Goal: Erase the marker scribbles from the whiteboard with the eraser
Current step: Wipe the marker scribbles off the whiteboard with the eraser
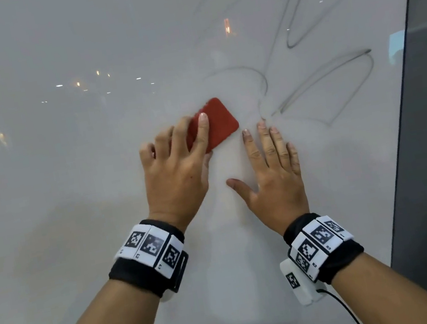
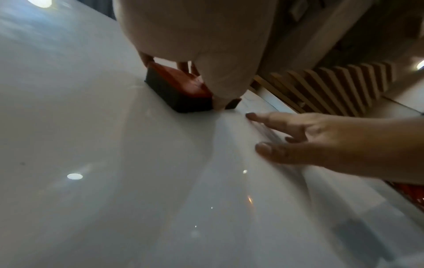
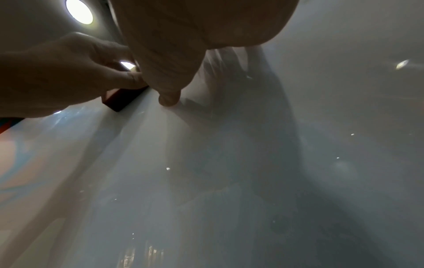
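The left hand's grip is closed on the eraser: the index finger lies along its red back, the other fingers curl over its far-left edge, and the thumb sits at the near edge. The left wrist view shows the dark felt face flat against the whiteboard. Holding the block from both edges with a finger on top probably lets the hand press the felt evenly while steering it.

The right hand's grip is released. Its fingers are straight and together, the thumb is spread, and the palm lies flat on the board just to the right of the eraser. The right wrist view confirms the thumb tip touching the surface. This flat placement most likely steadies the body or the board against the wiping force; it holds nothing.

The eraser is tilted, with its long axis pointing up and right toward the marker scribbles. These grey loops occupy the upper right part of the board, starting near the right fingertips and extending toward the board's right edge. Some strokes look faint; whether that is partial erasure or thin ink cannot be determined.

Judgement: most of the scribbles remain. The next strokes call for moving the eraser up and right, and the right hand lies partly in that path.
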Demonstrator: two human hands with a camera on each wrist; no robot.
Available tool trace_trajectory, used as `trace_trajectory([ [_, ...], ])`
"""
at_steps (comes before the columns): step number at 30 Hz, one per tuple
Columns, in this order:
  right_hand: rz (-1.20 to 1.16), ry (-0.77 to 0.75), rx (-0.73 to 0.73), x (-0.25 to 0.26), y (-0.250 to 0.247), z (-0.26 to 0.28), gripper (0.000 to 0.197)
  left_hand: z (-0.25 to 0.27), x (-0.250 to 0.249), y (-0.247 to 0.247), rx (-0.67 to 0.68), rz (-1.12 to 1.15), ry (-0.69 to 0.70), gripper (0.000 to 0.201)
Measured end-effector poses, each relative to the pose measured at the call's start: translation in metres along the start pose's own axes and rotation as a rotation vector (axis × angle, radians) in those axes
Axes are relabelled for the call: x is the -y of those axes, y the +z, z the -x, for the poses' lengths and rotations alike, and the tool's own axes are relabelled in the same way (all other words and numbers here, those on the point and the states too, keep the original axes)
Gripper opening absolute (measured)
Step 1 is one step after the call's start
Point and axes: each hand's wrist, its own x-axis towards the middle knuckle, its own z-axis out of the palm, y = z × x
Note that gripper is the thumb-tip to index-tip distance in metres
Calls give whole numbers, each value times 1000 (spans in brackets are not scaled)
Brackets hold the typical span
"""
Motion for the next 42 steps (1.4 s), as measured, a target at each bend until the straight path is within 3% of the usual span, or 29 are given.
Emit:
trace_trajectory([
  [1, 4, 10, 3, 1, 0, 1, 85, 0, 9, 0, -13, -4, -8, 58],
  [4, 14, 25, 5, 2, 3, 3, 84, -5, 19, 0, -76, 94, -434, 58],
  [5, 17, 29, 4, 2, 4, 4, 84, -6, 15, -1, -78, 118, -490, 58],
  [6, 22, 39, 3, 2, 4, 5, 83, -5, 10, -1, -73, 113, -439, 58],
  [9, 15, 61, -1, 6, 6, 7, 81, 8, 11, 5, -49, 45, -49, 55],
  [10, 14, 62, -3, 6, 6, 7, 81, 7, 18, 5, -49, 39, -26, 54],
  [11, 17, 62, -1, 6, 6, 7, 81, 5, 21, 5, -55, 51, -87, 54],
  [14, 25, 55, 17, 5, 6, 10, 81, -3, 15, 2, -78, 153, -450, 58],
  [15, 26, 57, 13, 4, 6, 11, 81, -6, 7, 0, -71, 171, -495, 60],
  [16, 21, 58, 3, 4, 6, 12, 80, -7, -2, -1, -60, 174, -455, 61],
  [19, -1, 45, -13, 3, 7, 15, 79, 1, -21, 4, 9, 94, -12, 58],
  [20, -7, 30, -8, 0, 6, 16, 79, 2, -19, 5, 16, 76, 54, 57],
  [21, -11, 10, -4, -3, 6, 18, 79, 2, -15, 5, 10, 76, 25, 58],
  [24, -7, -53, 7, -17, 3, 21, 80, -2, -14, 3, -63, 185, -383, 59],
  [25, -14, -68, 2, -19, 4, 22, 79, -3, -18, 0, -72, 201, -444, 59],
  [26, -33, -75, -14, -22, 4, 23, 79, -2, -25, -1, -61, 192, -402, 59],
  [29, -236, -49, -116, -28, 7, 29, 74, 8, -39, 0, 21, 138, 0, 58],
  [30, -334, -18, -150, -29, 7, 31, 72, 7, -35, -3, 46, 157, 60, 58],
  [33, -525, 58, -227, -30, 2, 30, 73, -1, -29, -8, 111, 241, 81, 61],
  [37, -585, -20, -243, -17, -6, 17, 74, -2, -44, -11, 231, 356, 201, 61],
  [39, -576, -60, -248, -14, -5, 12, 72, -1, -46, -10, 239, 394, 151, 70],
  [42, -488, -100, -276, -14, -2, 10, 66, 3, -44, -9, 266, 323, -72, 98],
])
